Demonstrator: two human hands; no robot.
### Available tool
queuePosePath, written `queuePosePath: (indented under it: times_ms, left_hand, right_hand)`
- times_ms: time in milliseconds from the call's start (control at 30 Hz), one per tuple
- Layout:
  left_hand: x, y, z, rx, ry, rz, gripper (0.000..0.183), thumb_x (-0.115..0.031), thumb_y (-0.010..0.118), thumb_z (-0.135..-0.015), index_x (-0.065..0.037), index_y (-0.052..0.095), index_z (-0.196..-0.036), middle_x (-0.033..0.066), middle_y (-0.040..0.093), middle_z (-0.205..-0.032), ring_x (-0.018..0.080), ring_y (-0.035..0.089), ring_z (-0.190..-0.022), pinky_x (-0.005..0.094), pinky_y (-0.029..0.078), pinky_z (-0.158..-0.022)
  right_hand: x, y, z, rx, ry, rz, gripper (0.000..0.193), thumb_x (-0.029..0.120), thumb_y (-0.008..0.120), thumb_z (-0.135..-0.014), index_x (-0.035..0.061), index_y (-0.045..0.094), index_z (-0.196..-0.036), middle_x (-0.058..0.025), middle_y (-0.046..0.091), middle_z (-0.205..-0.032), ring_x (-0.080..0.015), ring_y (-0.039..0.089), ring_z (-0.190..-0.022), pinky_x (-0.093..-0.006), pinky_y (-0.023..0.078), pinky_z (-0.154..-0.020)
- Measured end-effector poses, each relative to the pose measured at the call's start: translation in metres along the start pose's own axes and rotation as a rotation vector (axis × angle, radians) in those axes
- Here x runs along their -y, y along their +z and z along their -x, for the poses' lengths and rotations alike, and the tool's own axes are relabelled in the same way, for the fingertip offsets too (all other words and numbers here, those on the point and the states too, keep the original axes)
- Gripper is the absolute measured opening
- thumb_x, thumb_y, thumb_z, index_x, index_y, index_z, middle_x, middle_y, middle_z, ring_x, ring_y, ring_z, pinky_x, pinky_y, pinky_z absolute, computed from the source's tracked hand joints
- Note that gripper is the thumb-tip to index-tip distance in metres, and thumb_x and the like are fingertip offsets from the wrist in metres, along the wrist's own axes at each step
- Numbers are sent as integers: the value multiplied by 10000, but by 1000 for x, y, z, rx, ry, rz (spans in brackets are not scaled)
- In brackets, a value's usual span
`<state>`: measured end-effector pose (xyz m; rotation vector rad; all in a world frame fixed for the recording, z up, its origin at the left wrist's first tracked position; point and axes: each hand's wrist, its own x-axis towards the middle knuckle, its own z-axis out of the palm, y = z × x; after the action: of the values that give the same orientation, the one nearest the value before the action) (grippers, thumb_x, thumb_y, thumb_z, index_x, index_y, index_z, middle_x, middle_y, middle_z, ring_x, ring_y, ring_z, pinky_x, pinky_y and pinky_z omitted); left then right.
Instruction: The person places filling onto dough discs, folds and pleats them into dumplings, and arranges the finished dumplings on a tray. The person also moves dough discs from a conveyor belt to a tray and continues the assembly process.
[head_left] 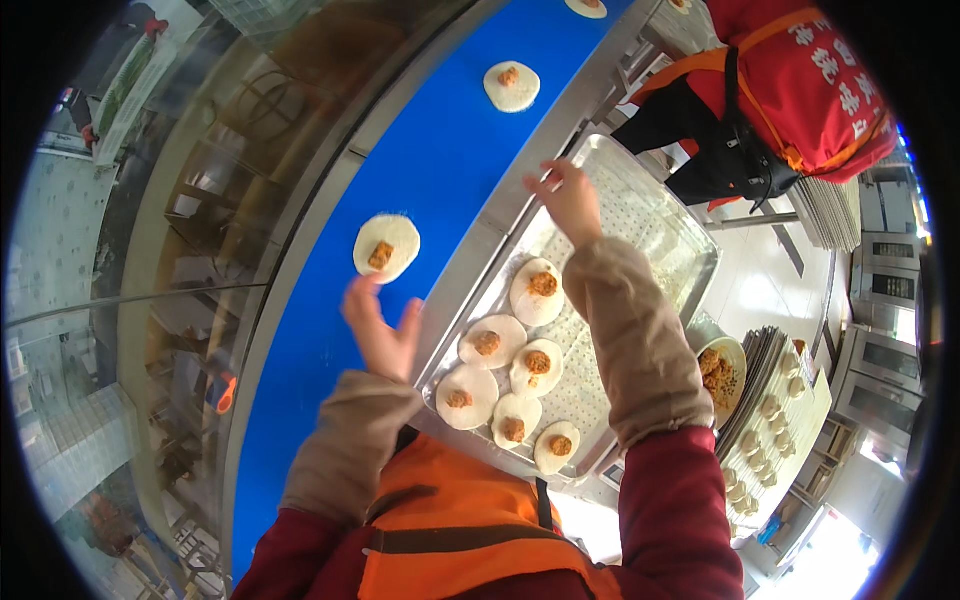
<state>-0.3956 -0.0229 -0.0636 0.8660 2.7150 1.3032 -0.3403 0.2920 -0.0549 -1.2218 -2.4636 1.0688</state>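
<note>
A dough round [387, 247] with a dab of brown filling lies on the blue conveyor belt [330, 370]. My left hand [380, 330] is at its near edge, thumb spread from the fingers, the fingertips close to or touching the dough. Over the far left part of a perforated metal tray [640, 215], my right hand [570, 200] hangs with bent fingers apart and nothing visible in them. Several filled dough rounds [497, 342] lie in the tray's near left part, some of them touching or overlapping.
Farther along the belt is another filled dough round [512, 88]. A bowl of filling [722, 378] stands right of the tray, beside stacked boards [765, 440] bearing small dough pieces. A person in a red top [800, 90] stands at the far right. Metal rails edge the belt.
</note>
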Motion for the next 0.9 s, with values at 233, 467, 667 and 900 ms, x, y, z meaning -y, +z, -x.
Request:
queuePosePath:
  times_ms: [233,467,667,900]
  left_hand:
    - [81,-49,-38,272,-251,-5,666,-243,808,-713,-42,467,-1249,120,501,-1148,201,506,-968,323,466,-781]
    - [123,-112,-18,493,-595,223,618,-222,856,-634,13,517,-1095,67,561,-852,114,511,-710,258,440,-593]
    - [132,-152,26,558,-265,-66,449,-199,841,-640,-19,534,-913,47,542,-715,129,511,-638,278,414,-543]
    - [91,-199,57,662,-760,198,450,-115,778,-661,-40,507,-1012,93,584,-950,171,572,-830,316,482,-659]
  right_hand:
    - [76,62,-97,-236,104,133,626,501,663,-726,20,600,-1122,-176,657,-982,-311,635,-941,-392,506,-833]
    - [83,81,-62,105,-29,-19,425,353,710,-694,112,669,-1042,-101,669,-999,-300,635,-932,-367,512,-812]
    - [94,90,-28,258,184,222,762,447,787,-615,66,554,-1232,-166,610,-1128,-297,579,-1073,-359,461,-915]
    - [119,121,69,60,-275,112,295,264,715,-671,86,652,-898,-122,604,-940,-302,562,-912,-391,467,-806]
